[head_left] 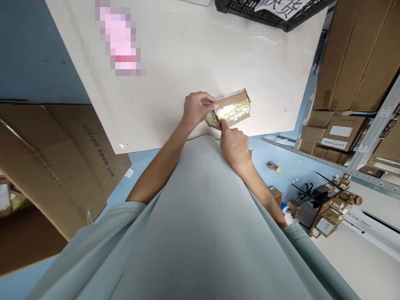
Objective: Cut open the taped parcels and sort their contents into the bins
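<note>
A small cardboard box (233,109) wrapped in shiny clear-yellow tape lies slightly tilted near the front edge of the white table (162,83). My left hand (197,107) pinches the box's left end between thumb and fingers. At the box's lower left side, my right hand (233,143) is closed around a small red tool (220,122), its tip against the taped cardboard. Most of that tool is hidden in the fingers, so its exact kind does not show.
A pixelated pink item (120,39) lies at the table's upper left. A black plastic crate (246,14) with a paper sign stands at the back. One large carton (62,158) is on the left; shelves with boxes (343,131) line the right.
</note>
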Available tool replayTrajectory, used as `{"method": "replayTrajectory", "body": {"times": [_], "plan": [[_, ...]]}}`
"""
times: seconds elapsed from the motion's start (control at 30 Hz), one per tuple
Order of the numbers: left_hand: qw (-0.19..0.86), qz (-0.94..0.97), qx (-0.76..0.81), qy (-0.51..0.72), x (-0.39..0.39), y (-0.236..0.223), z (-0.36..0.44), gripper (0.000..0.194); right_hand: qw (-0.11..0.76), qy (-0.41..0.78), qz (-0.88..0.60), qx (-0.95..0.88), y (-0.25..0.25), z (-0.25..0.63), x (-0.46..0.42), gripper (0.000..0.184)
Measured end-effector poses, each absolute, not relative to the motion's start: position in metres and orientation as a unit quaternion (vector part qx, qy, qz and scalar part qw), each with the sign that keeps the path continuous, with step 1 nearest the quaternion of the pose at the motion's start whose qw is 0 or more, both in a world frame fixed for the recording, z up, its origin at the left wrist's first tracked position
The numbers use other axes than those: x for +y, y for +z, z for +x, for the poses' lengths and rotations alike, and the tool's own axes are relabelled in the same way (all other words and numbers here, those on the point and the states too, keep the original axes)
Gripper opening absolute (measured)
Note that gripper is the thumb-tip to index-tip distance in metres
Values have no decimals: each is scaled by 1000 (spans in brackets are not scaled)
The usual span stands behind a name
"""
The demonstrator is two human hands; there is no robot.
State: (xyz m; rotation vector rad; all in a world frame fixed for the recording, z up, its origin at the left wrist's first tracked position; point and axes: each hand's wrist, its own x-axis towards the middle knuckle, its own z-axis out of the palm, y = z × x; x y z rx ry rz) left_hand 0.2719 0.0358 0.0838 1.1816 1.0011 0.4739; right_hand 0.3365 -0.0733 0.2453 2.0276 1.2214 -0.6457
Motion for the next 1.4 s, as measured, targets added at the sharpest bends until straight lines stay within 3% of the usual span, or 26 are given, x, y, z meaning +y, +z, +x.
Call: {"method": "replayTrajectory", "body": {"times": [0.33,0.43,0.6,0.7,0.83,1.03,1.17,1.3,1.4], "plan": [[670,542,465,202,24,93,272,11,330,-303,757,476,236,353,-90,54],[664,541,474,205,25,91,268,13,301,-316,757,487,249,364,-100,62],[638,549,499,205,25,93,267,14,204,-291,808,470,269,409,-117,58],[607,567,523,193,21,98,273,17,130,-259,849,441,249,453,-121,61],[559,580,560,194,9,104,283,24,50,-225,890,393,182,509,-122,66],[541,513,628,223,-15,105,290,54,47,-265,894,359,79,564,-135,72],[554,507,626,211,-31,109,289,71,24,-300,883,361,52,586,-149,77],[572,540,590,182,-43,115,279,108,-108,-387,796,453,66,597,-143,80],[580,540,587,162,-46,113,272,116,-240,-466,675,519,85,596,-121,78]]}}
